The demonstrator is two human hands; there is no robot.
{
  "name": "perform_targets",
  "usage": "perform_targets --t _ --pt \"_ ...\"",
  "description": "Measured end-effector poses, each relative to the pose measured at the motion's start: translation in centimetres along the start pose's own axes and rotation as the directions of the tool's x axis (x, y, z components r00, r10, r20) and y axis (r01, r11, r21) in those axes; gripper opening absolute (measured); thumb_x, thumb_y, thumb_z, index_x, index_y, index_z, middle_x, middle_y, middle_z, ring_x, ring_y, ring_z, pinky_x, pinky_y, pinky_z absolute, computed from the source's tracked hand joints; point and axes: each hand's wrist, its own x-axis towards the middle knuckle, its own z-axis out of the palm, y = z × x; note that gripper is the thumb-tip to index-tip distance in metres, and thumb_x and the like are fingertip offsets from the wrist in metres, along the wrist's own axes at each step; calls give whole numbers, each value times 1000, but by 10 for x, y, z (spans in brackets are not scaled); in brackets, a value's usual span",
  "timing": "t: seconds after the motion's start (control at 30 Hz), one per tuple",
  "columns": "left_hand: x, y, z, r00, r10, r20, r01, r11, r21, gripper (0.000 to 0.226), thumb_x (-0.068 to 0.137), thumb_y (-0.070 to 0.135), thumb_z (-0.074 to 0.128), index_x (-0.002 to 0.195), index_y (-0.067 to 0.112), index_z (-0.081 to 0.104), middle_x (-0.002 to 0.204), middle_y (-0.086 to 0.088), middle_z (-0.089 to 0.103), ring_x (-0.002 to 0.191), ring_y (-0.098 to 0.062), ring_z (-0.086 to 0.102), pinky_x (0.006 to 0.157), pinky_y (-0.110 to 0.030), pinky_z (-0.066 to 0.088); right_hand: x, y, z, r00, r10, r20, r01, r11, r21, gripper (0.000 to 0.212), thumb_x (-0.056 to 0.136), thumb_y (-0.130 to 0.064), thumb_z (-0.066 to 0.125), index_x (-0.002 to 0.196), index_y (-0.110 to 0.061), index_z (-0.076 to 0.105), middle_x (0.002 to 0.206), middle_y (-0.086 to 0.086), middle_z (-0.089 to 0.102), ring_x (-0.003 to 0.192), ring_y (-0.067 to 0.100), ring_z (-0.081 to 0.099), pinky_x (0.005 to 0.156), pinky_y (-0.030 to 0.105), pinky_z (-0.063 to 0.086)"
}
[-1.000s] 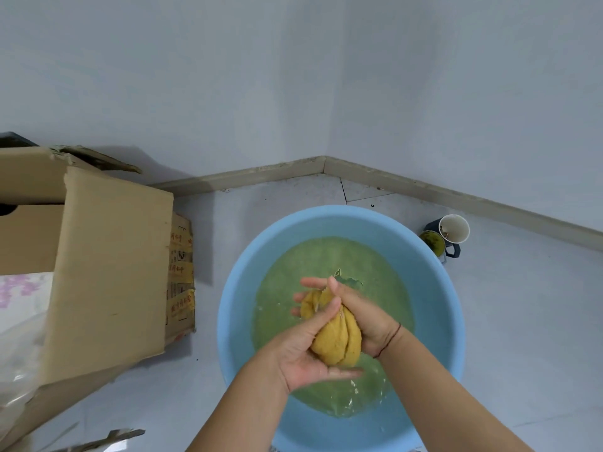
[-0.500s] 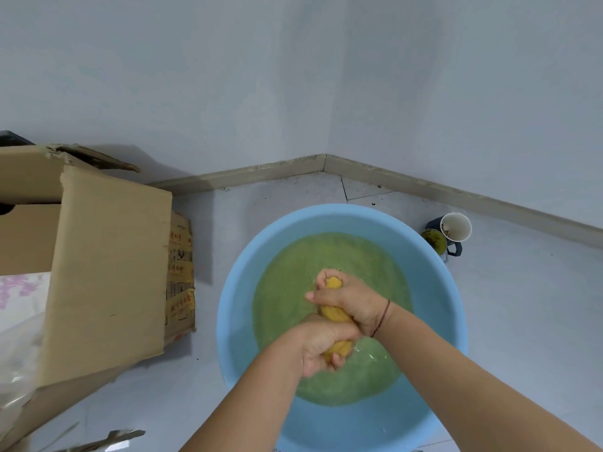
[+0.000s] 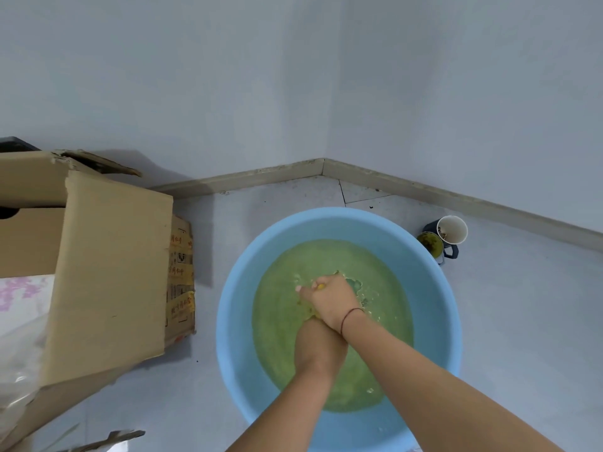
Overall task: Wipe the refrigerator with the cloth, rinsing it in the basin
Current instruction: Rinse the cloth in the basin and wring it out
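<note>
Both forearms reach into the basin (image 3: 235, 321) and meet mid-basin over the green water (image 3: 280, 327). Right hand (image 3: 332, 301) on top, fingers curled tight round the cloth (image 3: 321, 286); only yellow scraps show at the water's surface. Left hand (image 3: 318, 334) tucked beneath the right, grip hidden: cannot tell.

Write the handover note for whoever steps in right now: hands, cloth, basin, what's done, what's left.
Right hand: fingers curled round the yellow cloth, at the water surface in the blue basin.
Left hand: just under the right one, fingers hidden, so its grip is unclear.
Cloth: almost wholly covered by the hands; only a sliver shows.
Water: cloudy green.
Done: cloth is in the basin, mid-rinse.
Left: wring it out, then wipe the refrigerator, which is not in view.
</note>
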Motion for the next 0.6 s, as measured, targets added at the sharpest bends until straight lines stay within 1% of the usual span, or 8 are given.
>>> perform_targets --t 0.1,0.17,0.23,0.33,0.4,0.47,0.53,0.6 --pt "4 -6 5 999 50 11 -50 996 69 18 91 10 49 84 15 65 103 -8 71 84 -25 64 56 -22 37 -3 -4 3 1000 12 12 -11 994 -109 34 90 -35 59 64 -13 52 56 -1 42 61 20 41 54 26 32" --pt "6 -7 7 999 45 -2 -45 992 115 27 91 9 47 68 21 54 102 -5 72 76 -19 57 55 -22 34 -5 -7 2 1000 22 -13 -23 987 -161 35 92 -29 52 61 -13 52 61 0 46 69 24 45 61 24 33" --pt "5 -6 9 998 58 -25 -56 997 59 19 93 9 46 89 16 63 108 -6 69 88 -22 62 63 -21 36 -5 -7 1 998 18 -55 -29 977 -211 37 91 -23 47 55 -16 44 63 1 46 71 27 46 63 22 33" --pt "1 -8 8 996 49 -75 -50 999 -10 27 95 10 50 119 8 60 112 -10 66 99 -27 62 73 -22 39 -3 -6 2 996 -6 -87 -16 968 -250 38 91 -20 46 54 -14 41 64 4 47 70 28 45 63 23 32" --pt "4 -8 7 997 66 -35 -68 996 -55 21 93 12 53 112 13 62 106 -9 66 86 -24 56 74 -23 41 -2 -6 0 997 -29 -68 14 975 -222 38 91 -21 48 55 -12 41 58 3 42 67 26 42 59 26 31" --pt "6 -2 1 996 52 76 -38 985 -168 11 86 14 63 91 23 60 87 -4 63 74 -20 52 68 -23 43 -4 -5 -8 999 -26 24 27 998 -50 38 92 -27 55 57 -14 45 57 1 42 61 19 41 57 27 34" --pt "8 -3 -6 972 50 230 31 942 -334 25 73 14 77 93 18 63 75 2 65 64 -17 57 57 -22 44 -10 -2 -20 989 -46 143 27 991 129 29 91 -32 60 67 -18 57 69 -1 55 71 13 51 69 22 42" --pt "3 -7 -21 952 84 296 65 886 -460 56 59 24 88 108 17 61 90 3 72 78 -13 68 67 -22 53 -17 0 -39 972 -52 229 9 982 187 11 90 -35 62 94 -25 64 100 -2 62 98 13 59 89 26 47"
